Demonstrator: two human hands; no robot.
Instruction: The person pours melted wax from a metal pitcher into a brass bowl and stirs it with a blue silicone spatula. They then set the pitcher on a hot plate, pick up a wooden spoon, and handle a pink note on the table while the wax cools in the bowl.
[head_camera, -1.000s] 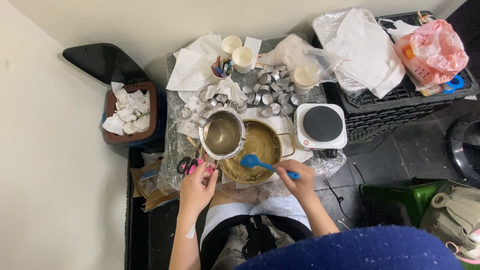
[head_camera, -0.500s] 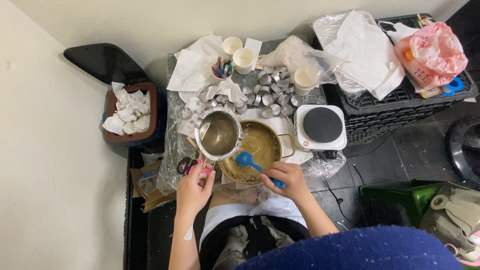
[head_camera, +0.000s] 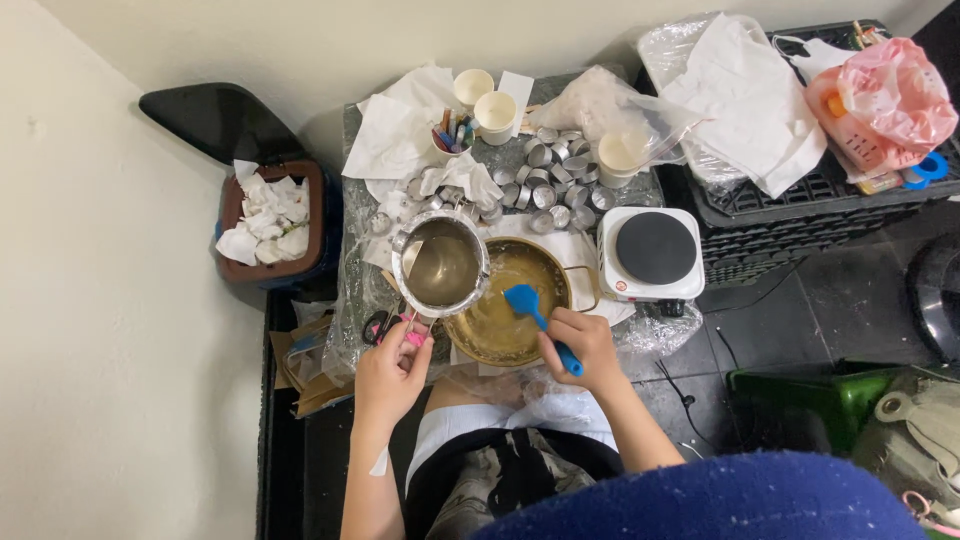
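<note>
My left hand (head_camera: 392, 375) grips the handle of a small steel pouring pot (head_camera: 441, 264), which holds murky liquid and hangs over the left rim of a brass pan (head_camera: 556, 272). My right hand (head_camera: 583, 345) holds a blue spatula (head_camera: 530, 309) by its handle. The spatula's head rests inside the brass pan, near its middle. The pan's inside looks coated with yellowish residue.
Several small metal cups (head_camera: 545, 180) and paper cups (head_camera: 495, 116) crowd the back of the table. A white hot plate (head_camera: 653, 252) sits right of the pan, scissors (head_camera: 380, 325) at the left edge. A bin of tissues (head_camera: 267, 220) stands left, a black crate (head_camera: 800, 200) right.
My right hand has drawn in toward the pan and turned the spatula, moving its head from the pan's near rim up into the middle. The steel pot stays held over the pan.
</note>
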